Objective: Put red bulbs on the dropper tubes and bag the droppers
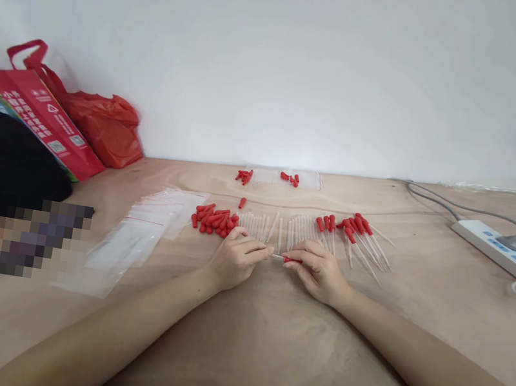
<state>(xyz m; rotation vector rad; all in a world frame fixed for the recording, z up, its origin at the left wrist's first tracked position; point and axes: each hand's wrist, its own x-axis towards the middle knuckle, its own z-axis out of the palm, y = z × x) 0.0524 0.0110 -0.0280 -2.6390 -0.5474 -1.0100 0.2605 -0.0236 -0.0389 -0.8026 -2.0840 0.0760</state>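
Observation:
Between my fingers lies a clear dropper tube (pixel 278 257), held low over the wooden table. My left hand (pixel 239 256) pinches one end of it. At the other end, my right hand (pixel 317 269) grips a red rubber bulb (pixel 291 260); how far the bulb sits on the tube is hidden by the fingers. Just past my left hand is a pile of loose red bulbs (pixel 217 219). Clear tubes (pixel 300 226) lie side by side beyond both hands. To the right, several droppers (pixel 360 229) have red bulbs on their ends, tips pointing toward me.
Clear zip bags (pixel 134 232) lie left of my hands. Against the wall sit more red bulbs (pixel 243 176) and a bag of tubes (pixel 265 174). Red bags (pixel 55 115) and a black bag (pixel 8 163) fill the far left. A power strip (pixel 512 256) with cables is at right.

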